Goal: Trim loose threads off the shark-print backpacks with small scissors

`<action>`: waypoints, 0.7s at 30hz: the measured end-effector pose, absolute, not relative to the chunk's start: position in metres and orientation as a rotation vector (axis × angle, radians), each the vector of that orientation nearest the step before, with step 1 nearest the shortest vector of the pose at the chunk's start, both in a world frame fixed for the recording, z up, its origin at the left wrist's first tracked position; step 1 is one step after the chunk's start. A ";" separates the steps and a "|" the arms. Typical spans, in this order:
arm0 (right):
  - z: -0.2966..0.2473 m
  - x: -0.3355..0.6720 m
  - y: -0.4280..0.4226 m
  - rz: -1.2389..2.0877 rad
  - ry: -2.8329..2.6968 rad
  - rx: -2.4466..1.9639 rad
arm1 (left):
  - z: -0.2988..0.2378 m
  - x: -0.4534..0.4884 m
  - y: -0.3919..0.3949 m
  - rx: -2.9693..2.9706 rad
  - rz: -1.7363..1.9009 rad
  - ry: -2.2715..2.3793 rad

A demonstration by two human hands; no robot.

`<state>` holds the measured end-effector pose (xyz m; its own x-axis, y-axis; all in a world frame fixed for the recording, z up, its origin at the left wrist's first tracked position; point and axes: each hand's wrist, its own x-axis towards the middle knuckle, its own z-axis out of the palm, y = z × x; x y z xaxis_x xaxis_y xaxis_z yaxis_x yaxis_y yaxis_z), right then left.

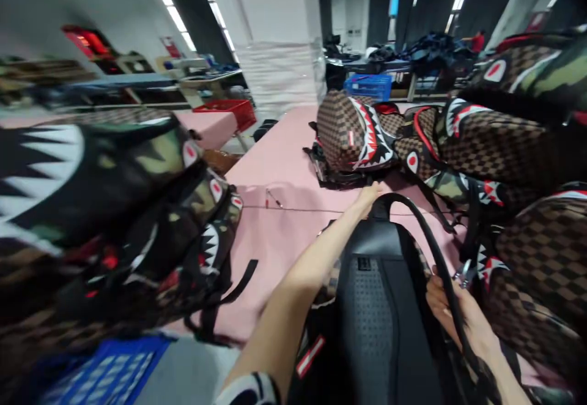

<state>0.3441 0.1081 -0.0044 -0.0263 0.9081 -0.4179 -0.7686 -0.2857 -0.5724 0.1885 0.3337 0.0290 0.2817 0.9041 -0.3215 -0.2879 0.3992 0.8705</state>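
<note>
A black backpack lies back panel up in front of me, with checkered fabric along its sides. My left hand reaches to its top end and is closed at the base of the shoulder strap. That strap arches up to the right and crosses in front of my right hand. The right hand is at the pack's right side with its fingers curled. A shiny metal tool, perhaps small scissors, sticks out by its knuckles; its grip is partly hidden.
Shark-mouth backpacks are piled at left and right. A checkered one sits farther up the pink table. A small tool with a red part lies there. A blue crate is at lower left.
</note>
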 end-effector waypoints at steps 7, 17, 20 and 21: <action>-0.010 0.335 0.114 1.646 -0.129 -0.879 | -0.001 0.178 0.357 0.969 0.786 0.836; -0.017 0.339 0.113 1.693 -0.148 -0.948 | 0.007 0.191 0.353 1.729 0.752 0.748; -0.015 0.355 0.104 1.673 -0.243 -1.051 | 0.011 0.196 0.352 1.781 0.671 0.854; -0.014 0.362 0.100 1.662 -0.274 -1.100 | 0.012 0.198 0.351 1.794 0.623 0.865</action>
<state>0.3616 0.0999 -0.0137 0.0002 0.8533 -0.5214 -0.6411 -0.4000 -0.6550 0.1976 0.3513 0.0119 0.6105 0.7917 0.0228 0.2721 -0.2367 0.9327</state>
